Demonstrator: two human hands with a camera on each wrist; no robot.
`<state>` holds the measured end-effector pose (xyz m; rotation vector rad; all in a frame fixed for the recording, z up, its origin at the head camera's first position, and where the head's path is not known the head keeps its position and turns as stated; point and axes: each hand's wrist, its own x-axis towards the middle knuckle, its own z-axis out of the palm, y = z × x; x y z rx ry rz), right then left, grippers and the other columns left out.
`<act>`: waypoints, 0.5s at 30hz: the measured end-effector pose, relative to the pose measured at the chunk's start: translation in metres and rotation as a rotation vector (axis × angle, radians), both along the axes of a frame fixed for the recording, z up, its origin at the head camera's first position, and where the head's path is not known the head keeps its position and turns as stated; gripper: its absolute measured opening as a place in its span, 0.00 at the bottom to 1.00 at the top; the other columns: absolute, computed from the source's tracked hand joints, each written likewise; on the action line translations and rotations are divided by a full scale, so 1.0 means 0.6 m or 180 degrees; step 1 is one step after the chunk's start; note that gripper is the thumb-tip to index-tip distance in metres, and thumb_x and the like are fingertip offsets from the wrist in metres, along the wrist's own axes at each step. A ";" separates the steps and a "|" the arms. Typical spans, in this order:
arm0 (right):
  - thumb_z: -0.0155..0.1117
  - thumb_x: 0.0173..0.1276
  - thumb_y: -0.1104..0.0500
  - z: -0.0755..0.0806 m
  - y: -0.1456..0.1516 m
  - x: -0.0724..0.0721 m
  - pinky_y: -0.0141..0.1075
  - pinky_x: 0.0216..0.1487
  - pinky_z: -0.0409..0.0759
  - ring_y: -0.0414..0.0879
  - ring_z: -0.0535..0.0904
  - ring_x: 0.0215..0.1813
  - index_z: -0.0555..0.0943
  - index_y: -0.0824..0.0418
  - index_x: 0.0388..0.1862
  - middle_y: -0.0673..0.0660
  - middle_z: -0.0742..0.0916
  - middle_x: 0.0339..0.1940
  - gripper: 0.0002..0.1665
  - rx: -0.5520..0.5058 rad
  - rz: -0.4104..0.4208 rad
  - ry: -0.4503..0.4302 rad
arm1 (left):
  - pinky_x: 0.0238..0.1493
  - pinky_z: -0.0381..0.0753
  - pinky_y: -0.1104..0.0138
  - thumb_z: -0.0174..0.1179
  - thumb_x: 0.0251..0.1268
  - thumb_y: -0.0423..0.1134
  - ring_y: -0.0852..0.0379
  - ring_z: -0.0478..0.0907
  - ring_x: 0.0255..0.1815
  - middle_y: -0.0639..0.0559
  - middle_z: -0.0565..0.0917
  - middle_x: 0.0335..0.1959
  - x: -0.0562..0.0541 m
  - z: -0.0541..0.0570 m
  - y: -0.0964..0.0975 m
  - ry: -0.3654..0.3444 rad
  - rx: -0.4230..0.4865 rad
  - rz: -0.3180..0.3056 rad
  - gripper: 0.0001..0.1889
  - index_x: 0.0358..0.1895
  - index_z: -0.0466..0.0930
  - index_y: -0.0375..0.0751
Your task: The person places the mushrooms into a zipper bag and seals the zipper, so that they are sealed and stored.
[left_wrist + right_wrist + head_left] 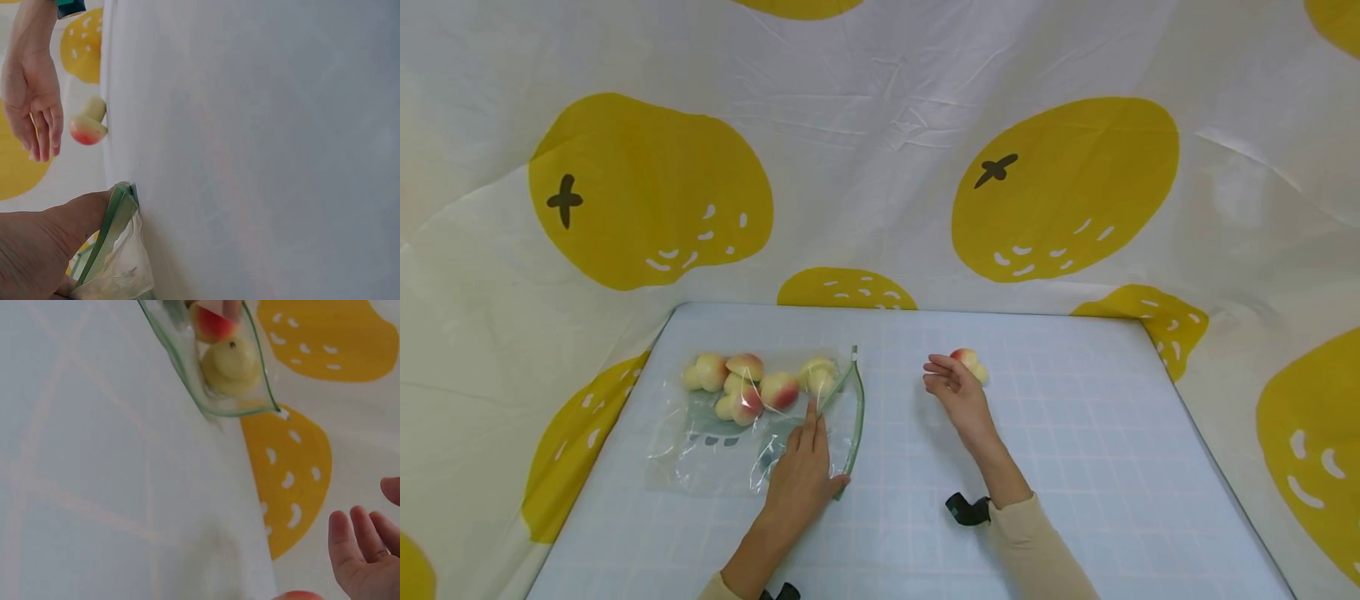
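Observation:
A clear zip bag (673, 467) with a green zip strip (861, 417) lies on the left of the table. Several red-and-yellow, mushroom-shaped pieces (780, 391) are inside it. My left hand (801, 479) rests at its mouth, fingers straight and thumb stretched out against the near end of the strip. The mouth gapes, its two green edges apart in the right wrist view. One more mushroom-shaped piece (977, 367) lies outside the bag, at the back. Just in front of it, my right hand (958, 400) hovers with fingers slightly bent and holds nothing.
A pale blue checked cloth (1075, 450) covers the table. Behind and beside it hangs a white sheet (865, 208) printed with big yellow fruit. A black wrist strap (967, 509) sits on the right wrist.

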<state>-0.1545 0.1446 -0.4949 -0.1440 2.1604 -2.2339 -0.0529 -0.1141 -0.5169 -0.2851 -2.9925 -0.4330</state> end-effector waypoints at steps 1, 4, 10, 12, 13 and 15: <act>0.62 0.72 0.69 0.003 0.007 -0.002 0.34 0.54 0.80 0.64 0.76 0.60 0.73 0.70 0.65 0.73 0.78 0.60 0.23 0.0022 -0.0029 0.0042 | 0.44 0.84 0.54 0.82 0.42 0.50 0.35 0.67 0.65 0.33 0.50 0.79 0.000 0.000 0.000 -0.0004 0.0001 0.0003 0.58 0.72 0.58 0.20; 0.63 0.72 0.68 0.010 0.027 -0.009 0.33 0.54 0.80 0.63 0.76 0.59 0.74 0.70 0.64 0.72 0.79 0.59 0.24 0.0080 -0.0175 0.0142 | 0.44 0.84 0.54 0.82 0.42 0.50 0.35 0.67 0.65 0.33 0.50 0.79 0.000 -0.001 0.000 -0.0003 -0.0007 0.0009 0.58 0.72 0.58 0.20; 0.64 0.70 0.70 0.016 0.072 -0.026 0.27 0.52 0.77 0.52 0.80 0.54 0.74 0.71 0.64 0.71 0.81 0.57 0.24 0.0231 -0.0555 0.0337 | 0.44 0.84 0.54 0.82 0.42 0.51 0.36 0.67 0.65 0.32 0.51 0.79 -0.001 -0.003 -0.001 0.0031 -0.0043 0.0000 0.58 0.71 0.60 0.20; 0.64 0.70 0.70 0.013 0.087 -0.034 0.26 0.52 0.77 0.49 0.79 0.53 0.74 0.71 0.64 0.71 0.81 0.57 0.24 0.0294 -0.0648 0.0375 | 0.44 0.84 0.54 0.82 0.42 0.52 0.36 0.67 0.65 0.32 0.50 0.79 -0.002 -0.004 -0.001 0.0030 -0.0055 0.0000 0.58 0.71 0.59 0.21; 0.64 0.70 0.69 0.011 0.094 -0.038 0.26 0.52 0.76 0.47 0.79 0.53 0.74 0.70 0.64 0.71 0.81 0.57 0.24 0.0334 -0.0686 0.0377 | 0.44 0.84 0.54 0.82 0.42 0.52 0.36 0.67 0.65 0.32 0.50 0.79 -0.002 -0.004 -0.001 0.0029 -0.0059 0.0001 0.58 0.71 0.59 0.21; 0.64 0.71 0.69 0.006 0.107 -0.046 0.25 0.52 0.76 0.45 0.79 0.53 0.74 0.70 0.65 0.71 0.80 0.58 0.24 0.0413 -0.0739 0.0357 | 0.43 0.84 0.54 0.82 0.42 0.53 0.36 0.68 0.65 0.32 0.50 0.79 -0.002 -0.004 -0.002 0.0035 -0.0072 0.0004 0.58 0.71 0.59 0.21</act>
